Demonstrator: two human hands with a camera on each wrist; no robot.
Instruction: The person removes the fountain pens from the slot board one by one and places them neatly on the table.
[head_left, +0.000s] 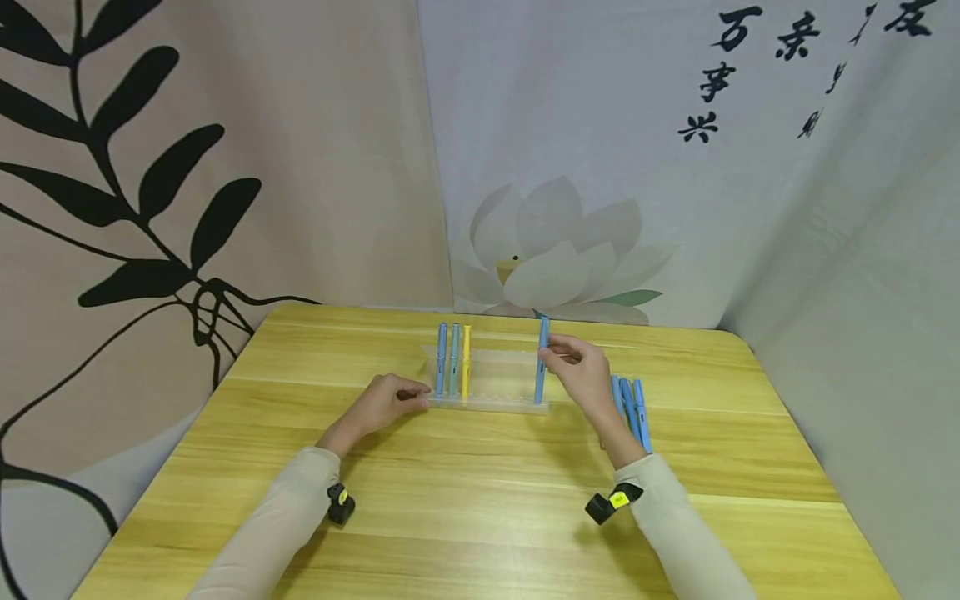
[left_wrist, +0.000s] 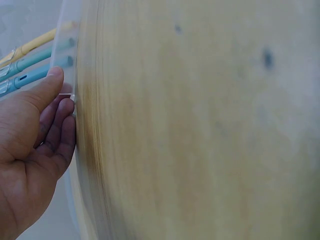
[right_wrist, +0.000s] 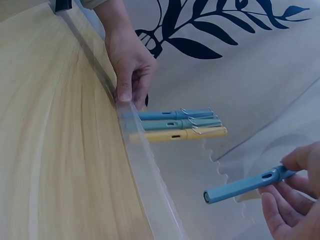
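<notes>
**While One Blue Pen (head_left: 541,372) Is Held, Three Others Stand in the Clear Rack (head_left: 487,405)**

Where the view begins, two pale sleeves (head_left: 262,525) reach over the wooden bench (head_left: 465,525), with two small black cameras (head_left: 341,505), one at each wrist. Beyond the right cuff lie three loose blue pens (head_left: 630,408), partly behind the forearm.

The person's left hand (head_left: 390,400) pinches the rack's left end, thumb against the plastic, the other fingers curled. The one rack seems light and rigid, perhaps brittle, and apt to slide if nudged; its end corner makes a sound hold.

At the rack's right end, the right hand (head_left: 581,371) grasps the blue pen between thumb and fingers, a little above its middle and nearly upright. Whether its lower end touches the rack cannot be told. It looks light, stiff and smooth, likely to swivel in a loose pinch; the upper barrel should suit the fingers best.

Toward the rack's left end stand one blue pen (head_left: 441,358), one teal pen (head_left: 453,362) and one yellow pen (head_left: 466,362), making seven pens in view. Farthest off hangs a cloth backdrop (head_left: 570,242) printed with a pale flower.
</notes>
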